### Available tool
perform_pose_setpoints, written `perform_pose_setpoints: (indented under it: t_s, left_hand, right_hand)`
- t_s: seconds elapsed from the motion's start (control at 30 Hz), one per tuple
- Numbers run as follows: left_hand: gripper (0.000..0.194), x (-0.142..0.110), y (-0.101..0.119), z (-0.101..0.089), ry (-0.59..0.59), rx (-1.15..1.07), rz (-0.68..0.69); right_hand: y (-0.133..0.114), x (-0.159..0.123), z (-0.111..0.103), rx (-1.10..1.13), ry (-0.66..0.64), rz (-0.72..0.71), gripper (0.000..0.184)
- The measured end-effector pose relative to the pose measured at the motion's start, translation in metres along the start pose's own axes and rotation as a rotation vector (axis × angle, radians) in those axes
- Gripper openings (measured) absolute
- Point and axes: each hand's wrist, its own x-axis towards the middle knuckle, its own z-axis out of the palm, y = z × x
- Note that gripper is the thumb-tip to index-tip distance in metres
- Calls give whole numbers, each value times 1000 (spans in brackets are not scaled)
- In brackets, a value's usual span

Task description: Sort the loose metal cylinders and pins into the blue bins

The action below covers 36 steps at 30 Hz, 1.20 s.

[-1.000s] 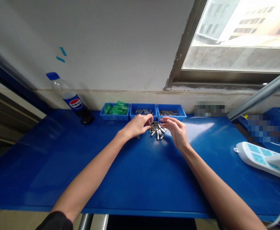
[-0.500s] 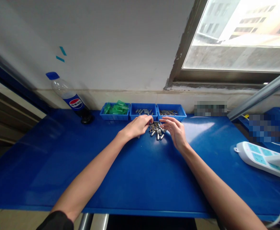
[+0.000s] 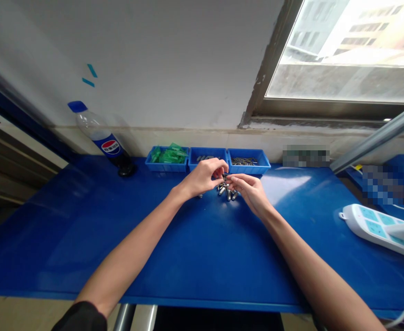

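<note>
Over a loose pile of small metal cylinders and screws [image 3: 228, 196] my two hands come close together, fingertips nearly touching. My left hand [image 3: 204, 177] is curled in a pinch, and what lies between its fingertips is too small to make out. Thumb and fingers of my right hand [image 3: 250, 189] are pressed together too, perhaps on a tiny part I cannot name. Part of the pile is hidden by the hands. Just behind stand a blue bin of grey metal pieces [image 3: 208, 151], partly covered by my left hand, and a blue bin of screws [image 3: 249, 168].
A blue bin of green plastic pieces [image 3: 166, 168] stands left in the row against the wall. Further left is a cola bottle [image 3: 110, 146]. A white power strip [image 3: 378, 230] lies at the right of the blue table [image 3: 202, 257].
My right hand has moved left and its fingers have closed. My left hand has lifted slightly and shifted right, so the fingertips of both now meet above the pile.
</note>
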Motion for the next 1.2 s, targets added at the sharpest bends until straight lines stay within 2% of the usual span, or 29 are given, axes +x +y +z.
perform_pose_setpoints:
  t_s: [0.17,0.33,0.47,0.57,0.63,0.83,1.07,1.2]
  left_hand:
    - [19,-1,-2,2,-86,56,-70]
    - [18,-5,-8,4,-205,282,-218]
    - [27,-6,-8,7,-272,352,-214]
    - [27,-7,-8,11,-305,406,-218]
    - [25,-7,-8,13,-319,438,-208]
    - [21,-8,-10,15,-319,452,-204]
    - [19,-5,-5,0,-340,434,-159]
    - [18,-6,-5,0,-336,389,-142]
  right_hand:
    - [-1,0,0,0,11,10,28]
    - [-3,1,-4,-47,92,-24,26]
    - [-9,1,-3,54,199,-147,21]
    - [-11,1,-3,100,218,-173,41]
    - [-11,2,-3,106,214,-153,47]
    - [-9,0,-2,81,175,-105,40]
    - [-10,-1,-2,60,164,-88,34]
    - [-11,-1,-1,50,152,-75,33]
